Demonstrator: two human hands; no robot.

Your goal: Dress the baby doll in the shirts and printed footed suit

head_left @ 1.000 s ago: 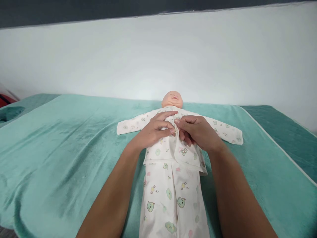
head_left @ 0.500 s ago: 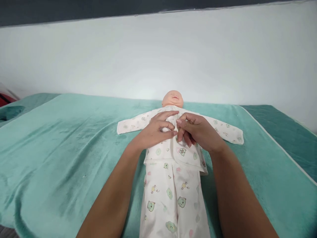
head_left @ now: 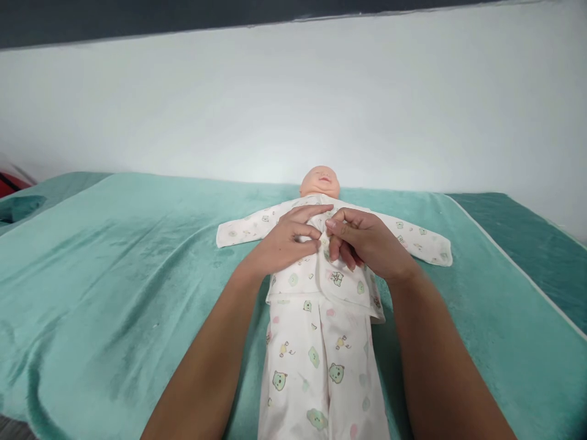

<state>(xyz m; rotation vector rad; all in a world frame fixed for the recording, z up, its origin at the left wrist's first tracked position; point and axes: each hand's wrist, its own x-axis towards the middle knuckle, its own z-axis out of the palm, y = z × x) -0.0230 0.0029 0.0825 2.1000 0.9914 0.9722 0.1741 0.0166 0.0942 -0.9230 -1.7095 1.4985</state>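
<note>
A baby doll (head_left: 320,181) lies on its back with its sleeves spread out to both sides. It wears a white printed baby jacket (head_left: 293,281) and matching trousers (head_left: 298,366). At chest height, my left hand (head_left: 293,239) rests on the jacket beside the front opening. Its upper fingers stretch across the cloth, while the thumb and a bent finger pinch near the opening's edge. My right hand (head_left: 360,238) closes thumb against forefinger on the other front edge, its lower fingers curled beneath. Fingers partly hide the fastening between the two edges.
A turquoise blanket (head_left: 137,275) with soft folds lies under the doll. Darker green cloth (head_left: 513,244) shows past its pale edge at the right. Behind stands a white wall (head_left: 275,104). A red object (head_left: 11,182) is at the far left edge.
My left thumb has drawn back slightly to the left, showing more of the jacket's front edge between the hands. My right hand stays nearly still.
</note>
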